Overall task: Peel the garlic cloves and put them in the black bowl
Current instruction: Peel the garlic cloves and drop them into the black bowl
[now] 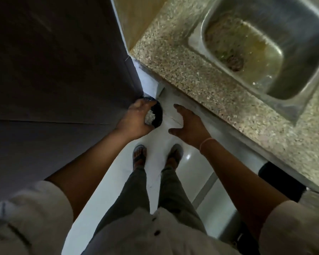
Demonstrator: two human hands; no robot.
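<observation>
Person standing, view straight down. Left hand (136,118) holds the bowl (158,115) low, over the floor (107,181) and beside a dark panel (53,61). The fingers are curled over the bowl's rim, clamped on it from above. The bowl is black and tilted toward the camera. Whitish contents (150,116) are visible inside, but the blur makes it impossible to tell whether they are cloves or skins.

Right hand (189,124) is just beside the bowl, not touching it. Its fingers are apart and slightly bent, and it holds nothing. A thin pale band (207,142) sits on that wrist.

A speckled stone worktop (182,70) runs along the right, well above the bowl. A steel sink (298,57) is set into it, with brown residue (235,61) around the drain.

Both feet are in sandals (139,153) on the glossy white floor. Grey trousers and pale sleeves show at the lower edge.
</observation>
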